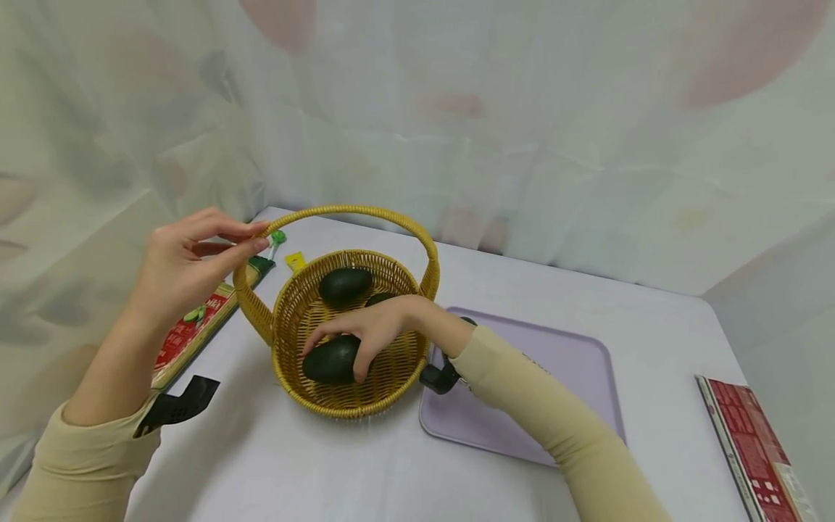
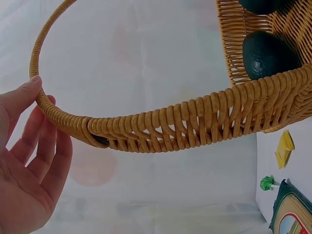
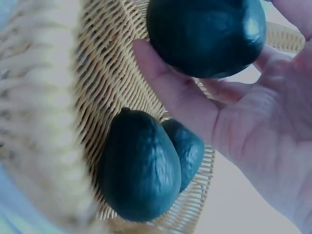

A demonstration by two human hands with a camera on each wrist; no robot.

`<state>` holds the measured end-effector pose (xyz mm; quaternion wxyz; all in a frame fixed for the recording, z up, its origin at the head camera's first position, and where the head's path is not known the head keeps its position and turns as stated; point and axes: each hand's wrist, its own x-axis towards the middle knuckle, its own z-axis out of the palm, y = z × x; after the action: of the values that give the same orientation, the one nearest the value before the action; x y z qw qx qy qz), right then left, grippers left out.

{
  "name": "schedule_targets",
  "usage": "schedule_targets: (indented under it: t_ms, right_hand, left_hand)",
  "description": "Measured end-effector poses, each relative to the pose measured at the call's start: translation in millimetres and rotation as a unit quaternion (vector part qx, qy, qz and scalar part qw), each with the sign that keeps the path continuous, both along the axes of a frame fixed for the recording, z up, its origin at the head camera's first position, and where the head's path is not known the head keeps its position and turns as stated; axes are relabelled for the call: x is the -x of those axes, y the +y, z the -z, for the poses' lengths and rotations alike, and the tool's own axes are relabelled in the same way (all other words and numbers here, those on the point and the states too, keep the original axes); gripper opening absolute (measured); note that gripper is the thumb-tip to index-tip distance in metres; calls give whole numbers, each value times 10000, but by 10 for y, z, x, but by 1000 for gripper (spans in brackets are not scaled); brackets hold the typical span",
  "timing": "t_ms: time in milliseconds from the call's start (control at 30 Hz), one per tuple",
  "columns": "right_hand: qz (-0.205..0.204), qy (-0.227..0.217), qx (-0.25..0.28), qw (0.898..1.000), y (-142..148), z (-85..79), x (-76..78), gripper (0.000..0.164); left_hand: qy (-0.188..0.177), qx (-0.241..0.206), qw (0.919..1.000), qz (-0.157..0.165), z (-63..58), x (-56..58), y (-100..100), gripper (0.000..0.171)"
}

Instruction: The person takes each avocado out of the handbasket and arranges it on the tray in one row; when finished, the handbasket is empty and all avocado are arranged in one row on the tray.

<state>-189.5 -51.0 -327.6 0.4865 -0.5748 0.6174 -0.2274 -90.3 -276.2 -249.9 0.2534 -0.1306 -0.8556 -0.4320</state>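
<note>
A round wicker basket (image 1: pixel 349 412) with a tall arched handle (image 1: pixel 346 209) holds dark green avocados. My left hand (image 1: pixel 185 264) pinches the handle's left side between thumb and fingers, as the left wrist view also shows. Inside the basket, my right hand (image 1: pixel 378 326) grips the nearest avocado (image 1: pixel 329 362), thumb on one side and fingers on the other. Behind it lies another avocado (image 1: pixel 346 286). A further avocado (image 1: pixel 380 298) is partly hidden by the right hand. In the right wrist view, two avocados (image 3: pixel 139 165) lie side by side below the held one.
A lilac tray (image 1: pixel 567 377) lies right of the basket, partly beneath the right forearm. At the far right is a red packet (image 1: pixel 750 442). To the left lie a long red-and-green packet (image 1: pixel 196 326), a small yellow packet (image 1: pixel 296 261) and a green-topped white stick (image 1: pixel 277 238).
</note>
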Motion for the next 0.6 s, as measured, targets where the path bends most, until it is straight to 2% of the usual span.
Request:
schedule_targets:
  t_ms: [267,433,600]
  right_hand:
    - [-18,-266,665,9974,315,-87,3,77]
    - [-74,-140,881,9960,532,-156,0,76]
    - [137,-15,889,9959,766,-233,8,74]
  left_hand:
    - [-19,-63,9997,-224,11,-32,49,17]
    - [76,-32,9992,-393,23,-57,101,17]
    - [115,-119,9989,-438,34,-80,129,16]
